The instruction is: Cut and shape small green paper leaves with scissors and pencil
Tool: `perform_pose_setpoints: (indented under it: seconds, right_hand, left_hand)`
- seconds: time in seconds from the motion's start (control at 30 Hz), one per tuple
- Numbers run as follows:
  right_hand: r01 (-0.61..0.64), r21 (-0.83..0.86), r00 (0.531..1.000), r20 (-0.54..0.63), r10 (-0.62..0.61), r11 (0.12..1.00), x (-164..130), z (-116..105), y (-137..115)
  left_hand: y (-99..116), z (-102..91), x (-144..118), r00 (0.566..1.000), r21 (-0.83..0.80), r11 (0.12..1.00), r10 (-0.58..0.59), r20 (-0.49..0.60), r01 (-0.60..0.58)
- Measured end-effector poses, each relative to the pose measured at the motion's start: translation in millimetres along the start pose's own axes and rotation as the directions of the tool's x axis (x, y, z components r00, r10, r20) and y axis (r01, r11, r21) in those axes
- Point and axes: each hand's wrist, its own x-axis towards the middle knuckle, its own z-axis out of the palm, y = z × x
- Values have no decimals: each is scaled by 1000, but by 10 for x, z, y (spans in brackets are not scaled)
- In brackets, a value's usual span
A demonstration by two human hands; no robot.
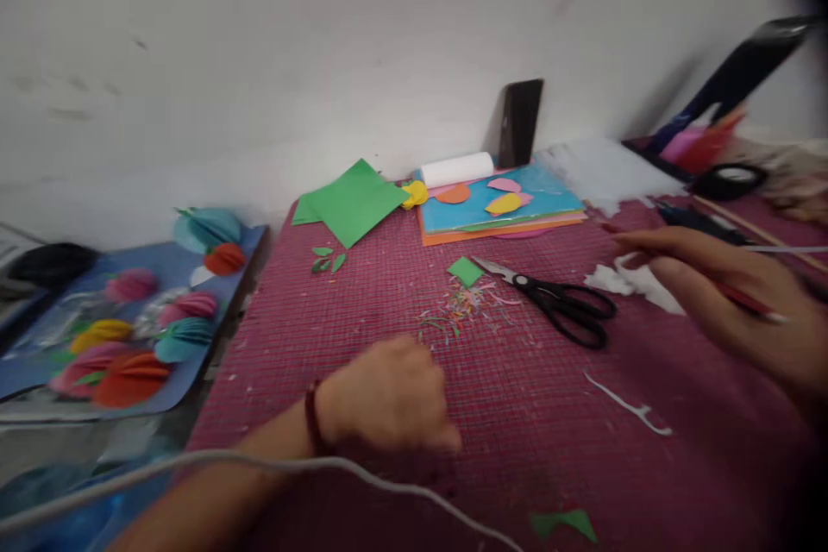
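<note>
My right hand (750, 302) is at the right with a red pencil (743, 299) between its fingers, above the table. My left hand (388, 397), a little blurred, is closed over the near middle of the table, back upward; its curled fingers hide whatever may be inside. Black-handled scissors (549, 297) lie between the hands. Their blade tip is at a small green paper square (466, 271), beside thin paper scraps (469, 304). A white floss pick (627, 404) rests nearer me, and a green paper offcut (562, 524) is at the near edge.
Green sheets (353, 203), cut leaves (328, 260) and a coloured paper stack (498, 190) with a white roll (456, 169) lie farther back. A phone (519, 122) leans on the wall. Paper balls (133, 378) sit on a blue board (249, 254) at left. A white cable (310, 464) crosses the front.
</note>
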Motion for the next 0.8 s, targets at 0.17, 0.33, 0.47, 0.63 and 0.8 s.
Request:
perform_pose_setpoints:
  seconds: [0.17,0.33,0.47,0.63,0.8]
  right_hand:
    - [-40,140,991,-122,57,989,9,207,233]
    - [-152,263,963,-179,203,953,-98,267,395]
    - [-189,276,926,-270,264,942,-84,262,485]
    - [-199,144,957,-184,224,969,-110,335,632]
    - [-204,118,973,-80,215,972,-185,457,826]
  left_hand:
    - [284,245,-28,980,22,982,184,70,-186]
    - [-206,197,-82,993,175,978,-113,-19,115]
    - [-409,251,-69,862,296,839,-500,86,457]
    - [-403,323,-28,800,346,794,-576,168,499]
    - [-378,341,-18,800,302,797,-581,150,523]
